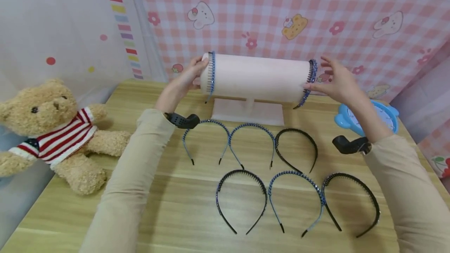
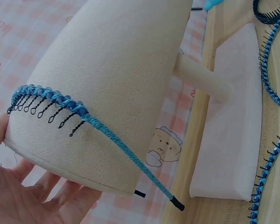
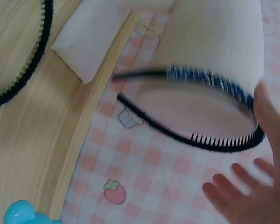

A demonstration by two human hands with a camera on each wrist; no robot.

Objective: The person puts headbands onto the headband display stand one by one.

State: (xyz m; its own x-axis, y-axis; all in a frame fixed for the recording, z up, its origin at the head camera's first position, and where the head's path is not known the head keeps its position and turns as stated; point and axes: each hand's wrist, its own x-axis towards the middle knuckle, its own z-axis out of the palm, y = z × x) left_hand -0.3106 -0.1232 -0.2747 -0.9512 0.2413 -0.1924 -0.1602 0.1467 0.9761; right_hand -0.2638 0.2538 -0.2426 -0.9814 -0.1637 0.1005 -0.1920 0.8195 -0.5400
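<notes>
A pale padded headband roll on a T-shaped stand bears a headband near each end. My left hand touches its left end, beside a blue braided headband; the fingertips pass behind the rim in the left wrist view. At the right end, a dark headband with blue beads sits around the roll, partly past its edge, blurred in the right wrist view. My right hand has its thumb at this headband and its other fingers spread, apart from it.
Several blue and black headbands, among them a blue one and a black one, lie in two rows on the wooden table. A teddy bear sits at left. A blue-rimmed object lies at right. Checked cloth hangs behind.
</notes>
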